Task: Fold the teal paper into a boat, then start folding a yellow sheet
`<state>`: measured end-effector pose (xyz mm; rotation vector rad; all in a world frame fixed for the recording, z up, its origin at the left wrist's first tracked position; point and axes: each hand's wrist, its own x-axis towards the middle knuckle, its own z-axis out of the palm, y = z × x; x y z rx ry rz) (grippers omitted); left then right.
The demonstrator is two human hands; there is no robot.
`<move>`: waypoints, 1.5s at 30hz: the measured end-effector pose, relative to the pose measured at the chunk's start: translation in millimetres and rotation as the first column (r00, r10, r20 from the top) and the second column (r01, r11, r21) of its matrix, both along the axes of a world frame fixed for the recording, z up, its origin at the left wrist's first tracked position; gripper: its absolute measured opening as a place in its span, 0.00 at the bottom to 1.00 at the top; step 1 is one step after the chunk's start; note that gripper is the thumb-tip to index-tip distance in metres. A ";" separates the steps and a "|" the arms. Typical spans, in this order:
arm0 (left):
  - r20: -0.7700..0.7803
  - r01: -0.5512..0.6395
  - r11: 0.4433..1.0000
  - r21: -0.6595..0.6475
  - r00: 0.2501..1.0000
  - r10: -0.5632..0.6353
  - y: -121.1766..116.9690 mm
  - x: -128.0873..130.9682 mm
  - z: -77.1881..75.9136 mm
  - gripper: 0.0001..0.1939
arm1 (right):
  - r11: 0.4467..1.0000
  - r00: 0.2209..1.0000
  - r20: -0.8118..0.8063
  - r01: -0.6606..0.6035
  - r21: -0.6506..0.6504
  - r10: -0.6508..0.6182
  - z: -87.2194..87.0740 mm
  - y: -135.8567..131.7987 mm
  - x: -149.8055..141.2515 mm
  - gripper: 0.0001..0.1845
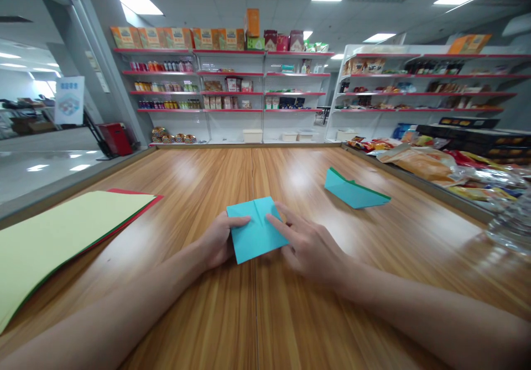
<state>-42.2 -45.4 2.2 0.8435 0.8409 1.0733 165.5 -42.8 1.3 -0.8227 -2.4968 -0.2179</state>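
A folded square of light-blue paper (258,238), with a crease or slit running down from its top edge, is held above the wooden table (199,314). My left hand (218,241) grips its left side, thumb on the front face and fingers hidden behind. At the right side, my right hand (309,244) has its index finger on the front face near the crease; its thumb is low by the right edge, and the other fingers are partly hidden. Farther right stands a folded blue paper shape (352,190) with a green upper edge.
A stack of coloured paper sheets (74,220), pale yellow on top with green and red below, lies at the left. Packaged snacks (431,162) line the right side beyond the table's rim. Clear glassware (512,226) stands at the right edge. Stocked shelves (232,74) rise behind.
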 end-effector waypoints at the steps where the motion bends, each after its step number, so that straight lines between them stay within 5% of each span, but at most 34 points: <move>1: 0.014 0.004 1.000 -0.007 1.000 -0.004 0.3 -2.4 0.2 0.21 | 0.999 0.999 -0.014 -0.031 0.034 0.032 1.2 0.1 0.4 0.27; 7: 0.026 0.262 0.964 -0.041 0.965 -0.261 -4.0 -13.3 -0.8 0.21 | 0.922 0.937 0.014 -0.346 0.173 0.349 3.6 0.0 0.4 0.22; 11: -0.010 0.321 0.942 -0.097 0.946 -0.323 -4.8 -16.6 -4.6 0.23 | 0.851 0.876 0.059 -0.479 0.215 0.479 4.0 -1.0 -1.6 0.19; 22: 0.050 0.321 0.939 -0.121 0.947 -0.317 -1.8 -16.7 -11.1 0.15 | 0.852 0.850 0.198 -0.513 0.107 0.488 5.8 0.2 -4.2 0.20; 30: 0.157 0.310 0.919 -0.243 0.948 -0.278 1.5 -15.5 -10.3 0.21 | 0.907 0.899 0.159 -0.419 0.045 0.407 -2.2 3.1 -5.8 0.25; 35: 0.186 0.290 0.957 -0.023 0.941 -0.281 1.2 -13.3 -10.6 0.20 | 0.945 0.941 0.103 -0.327 0.030 0.322 -10.7 7.0 -2.4 0.29; 45: 0.119 0.429 0.900 0.070 0.893 -0.435 -1.5 -16.0 -12.0 0.27 | 0.914 0.840 -0.390 -0.405 0.011 0.377 -4.8 12.9 -3.2 0.15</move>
